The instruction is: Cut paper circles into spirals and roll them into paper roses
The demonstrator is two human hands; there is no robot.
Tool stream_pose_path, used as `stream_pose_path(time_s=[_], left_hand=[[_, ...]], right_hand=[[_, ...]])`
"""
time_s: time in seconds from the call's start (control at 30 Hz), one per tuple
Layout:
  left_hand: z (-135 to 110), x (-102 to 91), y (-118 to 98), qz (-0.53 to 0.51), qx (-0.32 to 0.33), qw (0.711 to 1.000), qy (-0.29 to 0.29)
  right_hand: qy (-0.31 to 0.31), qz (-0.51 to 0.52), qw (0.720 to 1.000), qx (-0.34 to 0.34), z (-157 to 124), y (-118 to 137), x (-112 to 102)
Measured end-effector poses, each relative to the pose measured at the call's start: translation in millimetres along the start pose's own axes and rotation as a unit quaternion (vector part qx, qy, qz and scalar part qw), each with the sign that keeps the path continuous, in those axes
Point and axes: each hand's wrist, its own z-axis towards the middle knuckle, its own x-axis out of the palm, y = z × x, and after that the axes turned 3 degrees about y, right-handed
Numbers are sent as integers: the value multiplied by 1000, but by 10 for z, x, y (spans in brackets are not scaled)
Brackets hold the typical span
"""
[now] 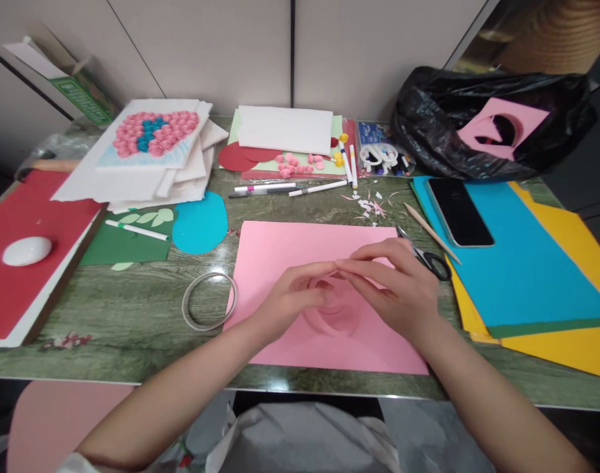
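Observation:
Over a pink paper sheet (275, 249) my two hands meet, fingertips close together. My left hand (297, 289) is closed on a curled pink paper strip (329, 323), which hangs in loops below the fingers. From the other side, the fingers of my right hand (398, 279) pinch the strip's upper end beside the left fingertips. Pink on pink makes the strip's outline hard to follow. Just beyond the right hand lie scissors (435, 264), partly covered by it. A tape roll (186, 305) rests at the sheet's left edge.
A phone (460, 213) lies on blue paper (541, 276) at right, near a wooden stick (430, 231). Behind stands a black plastic bag (428, 118) with a cut pink sheet (531, 121). Markers (320, 188) and paper scraps (369, 207) lie mid-table; a white oval object (27, 251) sits left.

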Motion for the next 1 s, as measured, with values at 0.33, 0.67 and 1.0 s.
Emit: stream_pose_path(time_s=[0.33,0.67,1.0], left_hand=[[-14,11,-18,93,86,992,-27],[-46,39,-21,270,142,951,-59],[-47,55,-1,284,144,947,-35]], right_hand=[[-18,-20,1000,2,9,9,-9],[-1,-51,999,-15,-1,-35,-42],[30,-60,997,-42,-16,-72,-59]])
